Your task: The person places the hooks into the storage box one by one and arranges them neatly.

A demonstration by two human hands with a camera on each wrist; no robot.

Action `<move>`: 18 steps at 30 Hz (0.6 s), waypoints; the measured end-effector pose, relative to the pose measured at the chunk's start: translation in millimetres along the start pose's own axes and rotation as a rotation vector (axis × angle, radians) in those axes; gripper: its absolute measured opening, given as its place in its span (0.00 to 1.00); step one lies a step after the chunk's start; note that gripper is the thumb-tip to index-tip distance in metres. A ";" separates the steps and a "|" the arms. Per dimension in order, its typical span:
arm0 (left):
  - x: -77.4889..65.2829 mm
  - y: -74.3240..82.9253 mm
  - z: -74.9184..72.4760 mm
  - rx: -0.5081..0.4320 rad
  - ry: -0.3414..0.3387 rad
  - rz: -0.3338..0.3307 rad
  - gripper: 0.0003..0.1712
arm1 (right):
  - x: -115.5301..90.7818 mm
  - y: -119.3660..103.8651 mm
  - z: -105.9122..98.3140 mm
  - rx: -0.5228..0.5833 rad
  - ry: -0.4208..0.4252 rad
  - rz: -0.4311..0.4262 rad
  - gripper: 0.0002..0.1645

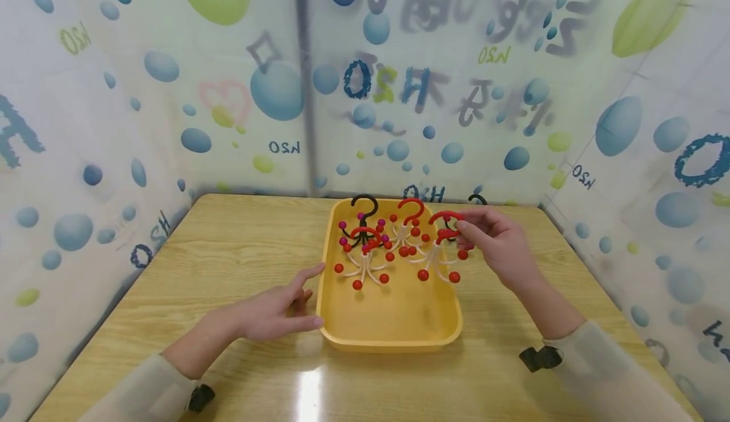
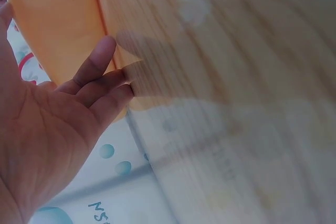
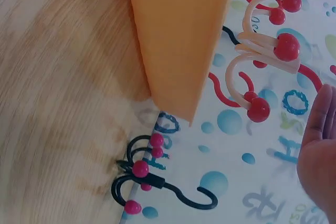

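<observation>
My right hand (image 1: 499, 248) pinches the red hook of a multi-arm hanger (image 1: 435, 254) with white arms and red ball tips. This hanger hangs upright over the right side of a yellow plastic tray (image 1: 393, 347). In the right wrist view its red balls (image 3: 287, 47) show above the tray wall (image 3: 178, 40). My left hand (image 1: 268, 313) touches the tray's left rim, thumb and index finger extended. Inside the tray are a black hanger (image 1: 363, 235) with magenta balls and two more red-and-white hangers, one in front (image 1: 366, 263) and one behind (image 1: 403, 235).
Another black hanger (image 3: 155, 179) with magenta balls stands on the wooden table (image 1: 228, 238) to the right of the tray, mostly hidden behind my right hand in the head view. Printed curtains (image 1: 239, 156) enclose the table at the back and sides.
</observation>
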State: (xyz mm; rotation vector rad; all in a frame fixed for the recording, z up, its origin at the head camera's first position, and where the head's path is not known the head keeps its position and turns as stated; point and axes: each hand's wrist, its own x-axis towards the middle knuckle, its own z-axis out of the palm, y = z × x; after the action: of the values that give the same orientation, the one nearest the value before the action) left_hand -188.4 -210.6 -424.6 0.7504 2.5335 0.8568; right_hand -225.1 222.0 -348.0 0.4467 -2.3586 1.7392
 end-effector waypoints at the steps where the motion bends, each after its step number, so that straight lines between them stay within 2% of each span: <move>1: 0.2 0.1 -0.2 0.004 0.000 0.001 0.56 | 1.5 1.0 3.3 0.008 -0.014 0.006 0.20; 5: 0.7 0.7 -1.0 0.000 -0.004 -0.006 0.55 | 7.4 6.2 16.0 0.042 -0.048 0.026 0.20; 10: 0.7 1.9 -1.1 -0.026 -0.007 -0.024 0.53 | 13.8 13.6 28.1 0.083 -0.072 0.012 0.21; 18: 0.5 1.5 -1.1 -0.025 -0.004 -0.016 0.54 | 20.7 22.9 38.4 0.050 -0.096 0.073 0.19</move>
State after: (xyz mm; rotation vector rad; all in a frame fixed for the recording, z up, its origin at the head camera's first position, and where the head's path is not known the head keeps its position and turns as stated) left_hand -188.8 -209.8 -422.9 0.7229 2.5173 0.8787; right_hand -251.0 188.8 -373.7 0.4667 -2.4300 1.8528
